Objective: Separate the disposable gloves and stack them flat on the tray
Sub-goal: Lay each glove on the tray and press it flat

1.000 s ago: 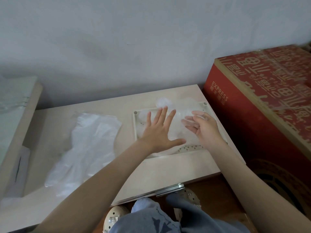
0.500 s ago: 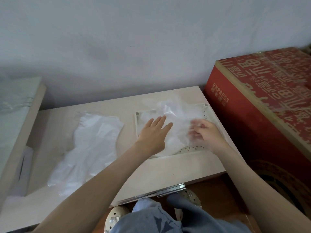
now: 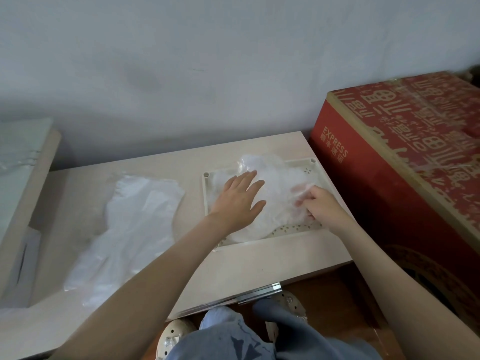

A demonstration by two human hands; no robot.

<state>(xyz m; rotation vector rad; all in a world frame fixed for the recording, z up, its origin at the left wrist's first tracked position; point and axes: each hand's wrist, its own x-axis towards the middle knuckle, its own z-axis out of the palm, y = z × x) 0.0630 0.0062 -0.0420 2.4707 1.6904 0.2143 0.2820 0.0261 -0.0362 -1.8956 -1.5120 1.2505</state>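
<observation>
Clearly, the left hand (image 3: 240,201) lay open, pressing the glove (image 3: 275,175) flat on the tray (image 3: 298,227), while the right hand (image 3: 320,206) pinched its edge at 3 o'clock. Best was to pull gently outward to remove wrinkles; such thin film would probably tear easily.

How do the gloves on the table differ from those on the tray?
The table gloves lie spread long; the tray gloves bunch up at the far edge. The table gloves are untouched; the left hand presses flat on the tray gloves and the right hand pinches them. Both are thin translucent plastic.
</observation>
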